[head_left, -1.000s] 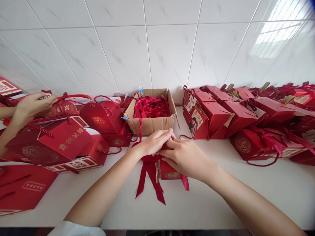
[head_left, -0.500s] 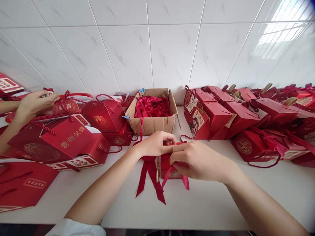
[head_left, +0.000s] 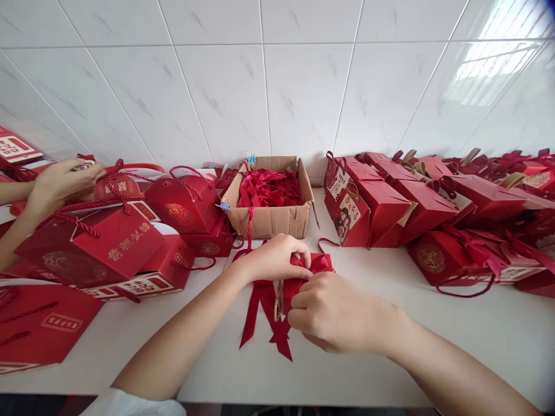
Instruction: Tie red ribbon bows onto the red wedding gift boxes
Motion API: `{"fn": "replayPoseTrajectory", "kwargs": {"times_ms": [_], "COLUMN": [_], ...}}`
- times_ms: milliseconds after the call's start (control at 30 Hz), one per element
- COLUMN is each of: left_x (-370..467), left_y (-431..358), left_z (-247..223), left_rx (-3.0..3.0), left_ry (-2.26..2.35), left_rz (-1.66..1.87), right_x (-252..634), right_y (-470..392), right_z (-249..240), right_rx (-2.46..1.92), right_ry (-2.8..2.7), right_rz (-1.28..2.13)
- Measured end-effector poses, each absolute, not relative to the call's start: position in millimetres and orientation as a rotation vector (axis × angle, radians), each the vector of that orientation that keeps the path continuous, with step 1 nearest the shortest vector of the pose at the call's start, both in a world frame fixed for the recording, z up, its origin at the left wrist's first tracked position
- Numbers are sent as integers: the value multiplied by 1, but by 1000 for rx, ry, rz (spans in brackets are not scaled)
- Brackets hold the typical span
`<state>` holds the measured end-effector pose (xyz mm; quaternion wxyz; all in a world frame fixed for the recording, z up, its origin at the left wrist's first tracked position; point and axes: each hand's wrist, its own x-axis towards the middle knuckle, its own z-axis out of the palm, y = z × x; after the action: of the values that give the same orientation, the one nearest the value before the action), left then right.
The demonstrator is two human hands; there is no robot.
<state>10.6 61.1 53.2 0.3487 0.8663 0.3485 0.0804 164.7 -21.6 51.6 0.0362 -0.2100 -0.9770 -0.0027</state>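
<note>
A small red box (head_left: 291, 293) stands on the white table in front of me, partly covered by my hands. Across its top lies a looped red ribbon (head_left: 319, 263). My left hand (head_left: 281, 257) pinches the ribbon at the box's top, thumb and forefinger together. Closer to the table's front edge, my right hand (head_left: 333, 312) is closed with curled fingers on the ribbon, its fingertips hidden. Dark red ribbon tails (head_left: 255, 312) hang down beside the box on the left, with a gold twisted cord (head_left: 276, 309) between them and the box.
An open cardboard box (head_left: 269, 221) full of red ribbon stands against the tiled wall. Red gift boxes (head_left: 184, 202) are stacked at left, where another person's hands (head_left: 56, 185) are. Rows of red boxes (head_left: 381, 202) fill the back right; a ribboned one (head_left: 433, 257) lies nearer.
My right hand has moved toward me and slightly left, its fingers now more curled. More of the ribbon loop and the box's top shows between my hands.
</note>
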Motion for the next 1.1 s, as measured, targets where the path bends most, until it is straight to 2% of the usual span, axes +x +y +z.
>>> {"fn": "replayPoseTrajectory", "kwargs": {"times_ms": [233, 433, 567, 800, 1100], "left_x": [10, 9, 7, 5, 10], "left_y": [60, 58, 60, 65, 58], "left_z": [53, 57, 59, 60, 58], "left_rx": [2263, 2272, 2263, 2048, 2175], "left_ry": [891, 878, 874, 879, 880], "left_rz": [203, 248, 212, 337, 311], "right_x": [177, 211, 225, 233, 232], "right_y": [-22, 2, 22, 33, 36], "right_z": [66, 80, 75, 66, 64], "right_rx": [-823, -1332, -1536, -1430, -1400], "right_ry": [-2941, -2413, -2388, -2368, -2459], "right_rz": [195, 357, 584, 985, 905]}}
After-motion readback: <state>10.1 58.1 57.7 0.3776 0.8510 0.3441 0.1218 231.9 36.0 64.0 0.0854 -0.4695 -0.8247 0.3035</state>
